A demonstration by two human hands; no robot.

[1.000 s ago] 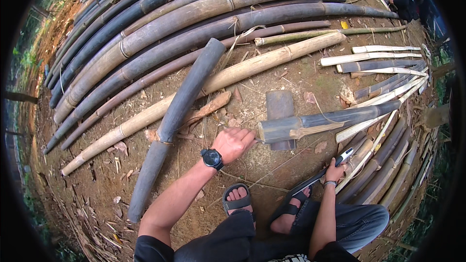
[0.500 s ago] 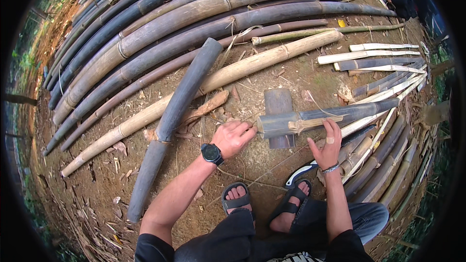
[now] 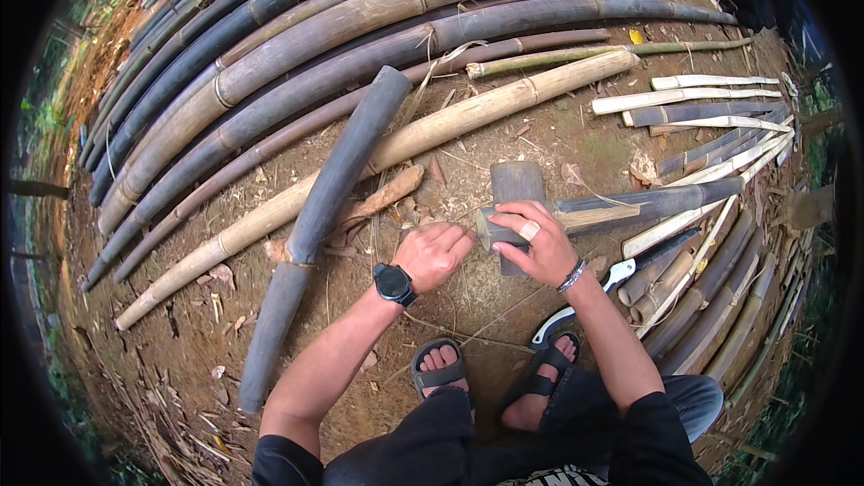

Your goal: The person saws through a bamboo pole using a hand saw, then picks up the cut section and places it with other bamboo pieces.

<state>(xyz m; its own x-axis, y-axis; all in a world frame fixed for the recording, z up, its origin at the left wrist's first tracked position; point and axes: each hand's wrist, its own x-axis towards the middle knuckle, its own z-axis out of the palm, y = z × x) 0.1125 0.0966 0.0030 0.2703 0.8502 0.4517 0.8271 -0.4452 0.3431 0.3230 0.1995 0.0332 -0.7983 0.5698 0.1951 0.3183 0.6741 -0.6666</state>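
A dark bamboo pole point(image 3: 688, 201) with a pale stripped patch on its side rests across a short bamboo block point(image 3: 517, 180) on the ground. My right hand point(image 3: 544, 243), with a ring and a bracelet, curls its fingers over the pole's left end. Close beside that end is my left hand point(image 3: 434, 256), a watch at its wrist. Its fingers are closed and bent toward the cut end; what they pinch, if anything, is hidden. Below my right forearm lies a saw point(image 3: 619, 274) with a white and black handle.
A dark bamboo length point(image 3: 335, 189) lies over a long pale bamboo pole point(image 3: 486, 117) at left. Many thick poles point(image 3: 324, 45) are stacked behind. Split bamboo strips point(image 3: 693, 101) and more poles point(image 3: 697, 306) lie at right. My sandalled feet point(image 3: 441, 369) stand close below.
My right hand has moved left along the pole, from its stripped patch to its left end, and closed over it. My left hand has stayed nearly in place.
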